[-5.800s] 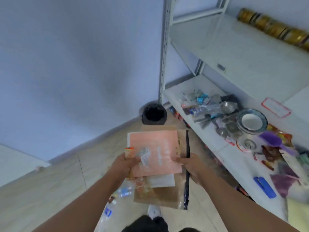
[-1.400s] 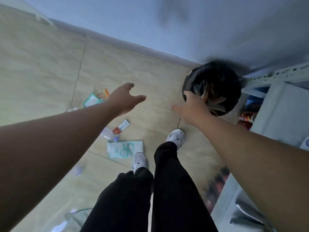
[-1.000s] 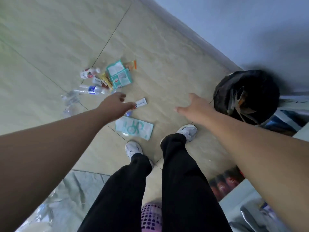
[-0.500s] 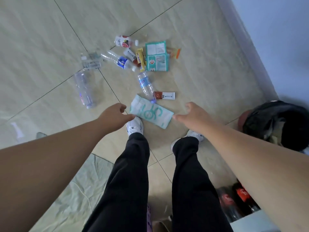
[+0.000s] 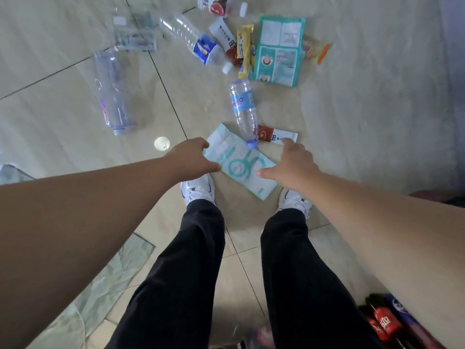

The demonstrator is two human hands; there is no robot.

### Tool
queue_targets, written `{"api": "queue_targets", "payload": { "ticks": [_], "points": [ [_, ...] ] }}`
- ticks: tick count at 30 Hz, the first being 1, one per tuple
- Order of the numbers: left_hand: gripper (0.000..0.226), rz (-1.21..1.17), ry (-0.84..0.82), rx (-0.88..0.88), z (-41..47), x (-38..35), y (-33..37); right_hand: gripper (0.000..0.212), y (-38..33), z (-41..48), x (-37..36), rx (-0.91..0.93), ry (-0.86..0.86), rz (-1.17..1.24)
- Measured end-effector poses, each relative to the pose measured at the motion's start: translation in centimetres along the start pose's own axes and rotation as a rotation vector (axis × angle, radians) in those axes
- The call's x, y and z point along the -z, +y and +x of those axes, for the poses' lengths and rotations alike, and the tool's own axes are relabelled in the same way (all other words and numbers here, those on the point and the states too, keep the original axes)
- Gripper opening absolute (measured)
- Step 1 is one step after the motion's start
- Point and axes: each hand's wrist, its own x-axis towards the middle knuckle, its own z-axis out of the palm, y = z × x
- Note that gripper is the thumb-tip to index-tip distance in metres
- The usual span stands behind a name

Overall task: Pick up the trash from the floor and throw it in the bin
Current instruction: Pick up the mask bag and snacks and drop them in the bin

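A pale green wrapper (image 5: 240,165) lies flat on the tile floor just ahead of my shoes. My left hand (image 5: 192,157) hovers at its left edge, fingers spread and empty. My right hand (image 5: 293,163) hovers at its right edge, also spread and empty. A small clear bottle with a blue label (image 5: 244,109) rests with its cap on the wrapper's top corner. A red and white sachet (image 5: 275,136) lies beside that bottle. Only a dark sliver of the bin (image 5: 450,199) shows at the right edge.
More litter lies farther out: a large clear bottle (image 5: 112,93), a blue-labelled bottle (image 5: 195,41), a teal packet (image 5: 279,50), a yellow sachet (image 5: 245,49) and a white cap (image 5: 161,143). Red-labelled drink bottles (image 5: 385,323) stand at the lower right. Clear plastic sheeting (image 5: 100,280) covers the lower left floor.
My view has swung from the bin down to the littered floor. Both hands, empty after leaving the bin, have dropped toward the green wrapper and now frame it.
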Motion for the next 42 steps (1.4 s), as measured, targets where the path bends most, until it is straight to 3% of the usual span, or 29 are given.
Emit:
{"api": "queue_targets", "payload": {
  "ticks": [8,13,16,18,21,23,24,27,32,36,39,42],
  "points": [
    [0.096,-0.046,0.006,0.045,10.1,-6.5,-1.4,0.142,1.0,11.5,-5.7,0.000,0.068,-0.196],
    [0.111,-0.041,0.169,0.104,14.7,-10.0,-2.0,0.145,2.4,16.5,-8.6,0.062,0.271,-0.260],
    [0.097,-0.075,0.272,0.135,16.2,-11.6,-2.3,0.129,2.8,17.2,-10.7,0.110,0.421,-0.395],
    [0.073,-0.114,0.240,0.151,16.5,-12.3,-2.5,0.104,3.1,16.8,-11.9,0.126,0.439,-0.450],
    [0.026,-0.046,0.145,0.129,16.4,-13.0,-2.6,0.057,3.1,16.2,-13.0,0.111,0.344,-0.412],
    [0.016,-0.076,0.130,0.103,15.8,-12.9,-2.4,0.023,3.0,15.7,-13.0,0.118,0.267,-0.322],
    [0.015,-0.102,0.129,0.095,15.4,-12.6,-2.2,0.018,2.9,15.2,-12.8,0.092,0.214,-0.242],
    [0.011,-0.134,0.124,0.078,12.8,-11.3,-1.7,0.016,2.6,12.4,-11.9,0.014,0.059,-0.028],
    [0.008,-0.189,0.165,0.084,6.1,-7.5,-0.2,0.011,1.8,6.1,-8.4,0.037,-0.058,0.097],
    [0.014,-0.268,0.214,0.083,0.9,-3.4,1.4,0.013,0.7,1.2,-3.0,0.074,-0.064,0.131],
    [0.038,-0.296,0.267,0.065,-2.5,0.0,2.8,0.015,-0.4,-1.8,1.4,0.090,-0.016,0.139],
    [0.034,-0.249,0.252,0.063,-5.0,3.8,3.9,0.025,-2.1,-4.1,5.5,0.102,0.033,0.159]
  ]
}}
